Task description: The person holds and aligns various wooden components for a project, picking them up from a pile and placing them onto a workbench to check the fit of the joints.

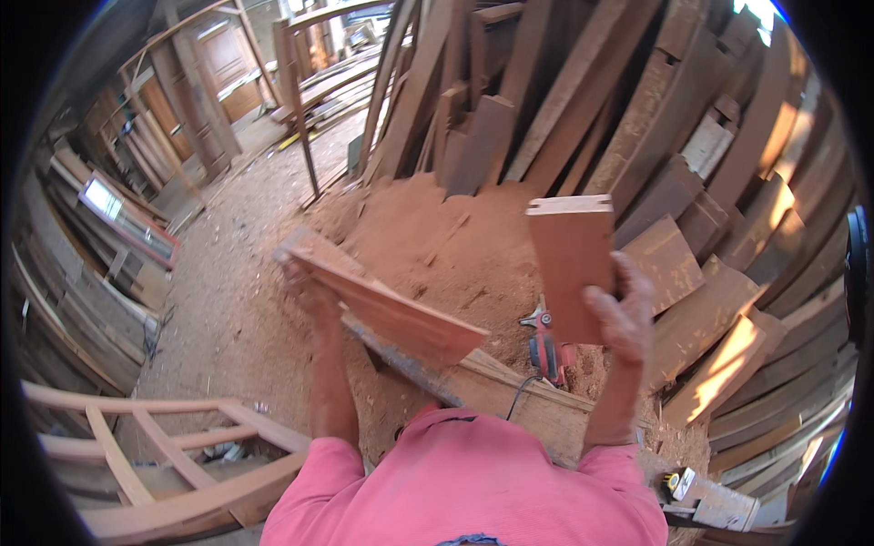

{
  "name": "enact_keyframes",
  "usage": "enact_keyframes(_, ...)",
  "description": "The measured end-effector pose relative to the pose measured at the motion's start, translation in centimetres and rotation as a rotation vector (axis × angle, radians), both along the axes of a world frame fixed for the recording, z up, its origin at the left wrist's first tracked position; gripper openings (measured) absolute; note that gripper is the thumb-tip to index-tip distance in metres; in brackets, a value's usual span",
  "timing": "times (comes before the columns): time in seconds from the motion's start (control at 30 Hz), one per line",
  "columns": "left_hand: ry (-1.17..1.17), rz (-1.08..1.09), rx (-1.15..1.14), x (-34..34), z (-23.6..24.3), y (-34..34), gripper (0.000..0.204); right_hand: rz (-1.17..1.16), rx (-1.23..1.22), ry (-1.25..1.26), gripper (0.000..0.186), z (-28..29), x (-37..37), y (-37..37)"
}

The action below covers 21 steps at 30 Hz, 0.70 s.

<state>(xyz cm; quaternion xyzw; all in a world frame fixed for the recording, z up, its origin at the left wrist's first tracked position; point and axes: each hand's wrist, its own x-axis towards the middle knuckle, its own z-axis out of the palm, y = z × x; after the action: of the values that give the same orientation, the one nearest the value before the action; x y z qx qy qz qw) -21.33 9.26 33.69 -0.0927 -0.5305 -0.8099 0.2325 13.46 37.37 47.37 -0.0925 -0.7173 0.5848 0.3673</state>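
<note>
The left hand [309, 296] is mostly tucked behind the reddish board [382, 305] it grips, so its fingers can't really be made out. The board's near end also covers part of the long beam [510, 391] right below it. Just right of that board, the red power tool [544, 350] sits half sunk in the sawdust pile [428, 227], its shape unclear. The curved wooden frame [173, 464], well left of the board, gets cut off at the bottom edge.

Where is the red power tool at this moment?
In the head view, the red power tool lies on the sawdust pile, right of centre, just below the short board in the right hand.
</note>
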Motion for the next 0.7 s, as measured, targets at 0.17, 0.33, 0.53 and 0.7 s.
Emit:
enact_keyframes(0.17, 0.316, -0.215, -0.126, 5.2, 2.7, 1.0, 0.037, 0.183, 0.427, -0.196, 0.068, 7.3, 2.9, 0.0)
enact_keyframes(0.33, 0.341, -0.613, -0.134, 9.8, 5.7, 1.9, 0.026, 0.252, 0.629, -0.343, 0.066, 8.6, 3.4, -1.2)
enact_keyframes(0.53, 0.315, -0.625, -0.188, 11.9, 6.5, 1.9, 0.029, 0.170, 0.605, -0.464, 0.060, 8.6, 5.6, -0.7)
enact_keyframes(0.7, 0.391, -0.586, -0.326, 11.9, 6.6, 1.6, 0.026, 0.237, 0.614, -0.560, 0.058, 9.0, 7.0, 0.7)
